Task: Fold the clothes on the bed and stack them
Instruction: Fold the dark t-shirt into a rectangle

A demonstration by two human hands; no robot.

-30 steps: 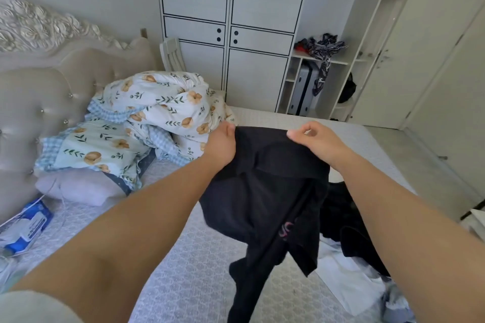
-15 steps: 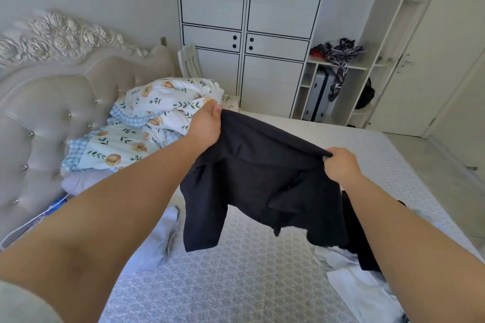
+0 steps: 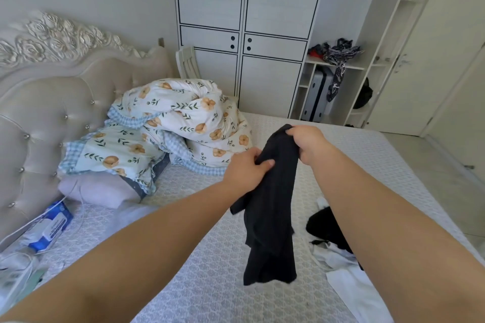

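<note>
**Both hands on one black garment, held above the mattress**

Right hand (image 3: 305,142) grips the top of the black garment (image 3: 273,207), fingers curled round a bunched edge. Left hand (image 3: 246,170) pinches the same garment just below, thumb across the cloth. The garment hangs doubled lengthwise, clear of the bed (image 3: 183,270). Clothes lying on the bed beside the right forearm: one black piece (image 3: 324,225), one white piece (image 3: 349,283). At the headboard end: one floral duvet (image 3: 189,115), one floral pillow (image 3: 115,151).
</note>
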